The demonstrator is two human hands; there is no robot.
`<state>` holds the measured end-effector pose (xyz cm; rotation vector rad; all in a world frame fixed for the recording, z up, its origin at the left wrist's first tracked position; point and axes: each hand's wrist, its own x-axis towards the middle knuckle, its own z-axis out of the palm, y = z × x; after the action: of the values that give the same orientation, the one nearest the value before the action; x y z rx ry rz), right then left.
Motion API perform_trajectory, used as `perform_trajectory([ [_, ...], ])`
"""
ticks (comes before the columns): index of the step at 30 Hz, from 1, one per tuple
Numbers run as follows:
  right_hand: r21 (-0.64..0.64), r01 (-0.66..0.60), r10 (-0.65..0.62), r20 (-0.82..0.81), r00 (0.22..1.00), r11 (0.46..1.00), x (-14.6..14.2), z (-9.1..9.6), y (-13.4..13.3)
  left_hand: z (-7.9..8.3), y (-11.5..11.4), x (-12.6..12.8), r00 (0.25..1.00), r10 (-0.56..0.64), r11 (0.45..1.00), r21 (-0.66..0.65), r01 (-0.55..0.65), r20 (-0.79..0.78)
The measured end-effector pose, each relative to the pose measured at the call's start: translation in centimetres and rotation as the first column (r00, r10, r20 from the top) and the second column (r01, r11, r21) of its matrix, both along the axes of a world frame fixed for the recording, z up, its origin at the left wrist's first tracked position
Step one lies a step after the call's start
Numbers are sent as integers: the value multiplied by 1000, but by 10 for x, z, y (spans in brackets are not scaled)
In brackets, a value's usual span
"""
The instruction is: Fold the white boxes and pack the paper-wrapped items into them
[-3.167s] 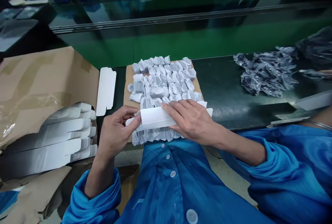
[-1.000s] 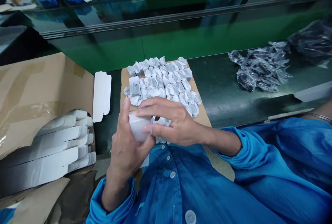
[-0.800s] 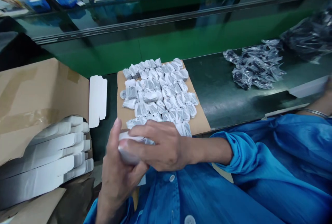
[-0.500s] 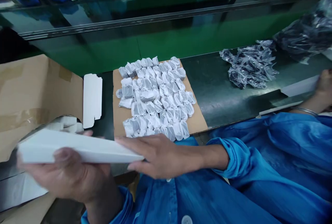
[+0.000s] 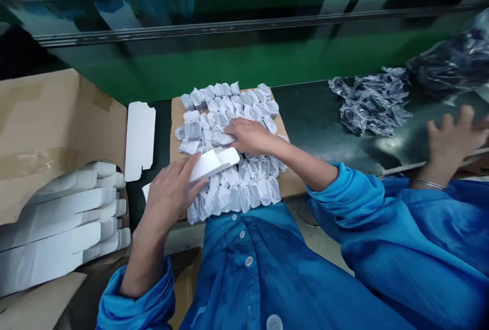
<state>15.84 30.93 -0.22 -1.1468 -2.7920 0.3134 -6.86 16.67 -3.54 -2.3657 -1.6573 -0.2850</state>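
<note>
My left hand (image 5: 171, 190) is closed around a small white carton (image 5: 208, 163), whose open end and flap point to the right. My right hand (image 5: 250, 136) reaches over rows of small grey blocks wrapped in thin white film (image 5: 229, 192). Its curled fingers are at a wrapped block (image 5: 219, 135) in the middle rows; the fingertips are partly hidden. The wrapped blocks stand close together on a brown cardboard sheet (image 5: 178, 111).
At left, a large cardboard box (image 5: 42, 116) holds several flat white cartons (image 5: 57, 238). Another flat white carton (image 5: 139, 141) leans beside it. Clear plastic bags with dark contents (image 5: 372, 101) lie on the dark bench at right. Near them is a co-worker's spread hand (image 5: 454, 134).
The white carton, flat-looking and between both hands before, is now in my left hand alone with its end open. My right hand has moved from the carton up onto the wrapped blocks.
</note>
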Motion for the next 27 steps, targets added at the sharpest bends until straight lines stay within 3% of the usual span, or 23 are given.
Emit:
perform_trajectory([
  [6,192,88,-96,30,995,977,31,-19,-10,-2,9,16,998,-45,984,-170,50,35],
  [9,72,-28,24,56,998,997,50,-22,-11,-2,16,25,994,-107,965,-239,112,34],
  [11,-14,-32,32,10,999,999,53,-23,-8,-2,20,28,991,-135,956,-262,136,19],
  [16,37,42,-40,-49,998,998,41,-22,2,5,14,15,989,-136,965,-218,145,55],
  [18,50,116,-106,-168,980,992,40,-16,0,11,7,6,985,-130,970,-194,150,109],
  [21,-96,224,-244,-406,881,970,45,-4,-9,21,0,-4,983,-111,974,-181,137,147],
  [23,-288,149,-275,-468,840,946,48,0,-14,25,-1,-6,988,-76,980,-174,99,133],
  [25,-455,88,-295,-408,864,886,49,-3,-15,27,0,-4,993,-44,985,-160,61,105],
  [27,-473,179,-335,-269,903,863,48,-7,-12,27,1,0,996,-26,989,-146,39,91],
])
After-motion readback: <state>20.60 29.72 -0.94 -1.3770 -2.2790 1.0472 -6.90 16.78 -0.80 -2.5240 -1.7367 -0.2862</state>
